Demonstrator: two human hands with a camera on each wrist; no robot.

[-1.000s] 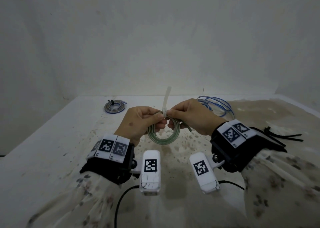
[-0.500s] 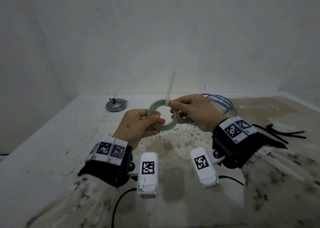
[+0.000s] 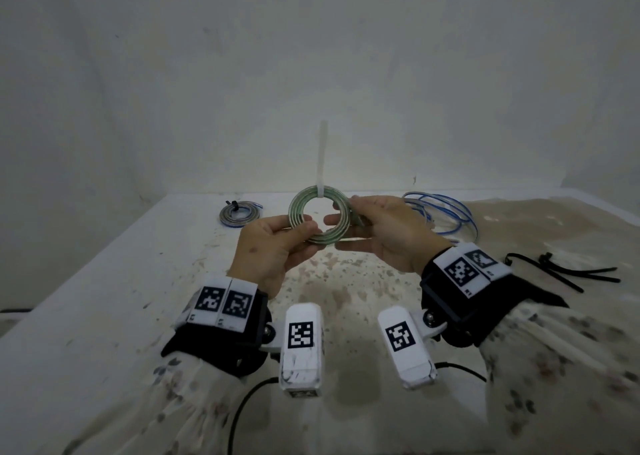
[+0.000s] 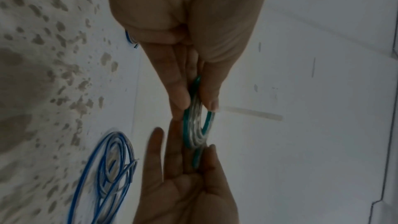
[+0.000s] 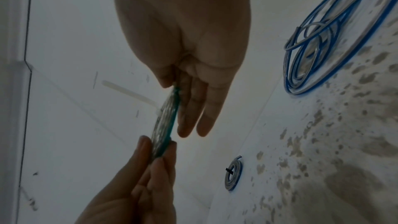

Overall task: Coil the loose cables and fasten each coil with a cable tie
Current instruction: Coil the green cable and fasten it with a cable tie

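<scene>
A stained white table [image 3: 104, 316] carries a loose blue cable [image 3: 450, 215] at the far right, a tied grey coil [image 3: 239, 212] at the far left and black cable ties [image 3: 561, 271] near the right edge. Above its middle the left hand [image 3: 273, 250] pinches the left rim of a green coil [image 3: 320, 217] between thumb and fingers, while the right hand [image 3: 388, 233] pinches the right rim, its lower fingers held straight. A white cable tie [image 3: 321, 160] wraps the coil's top, tail pointing up.
</scene>
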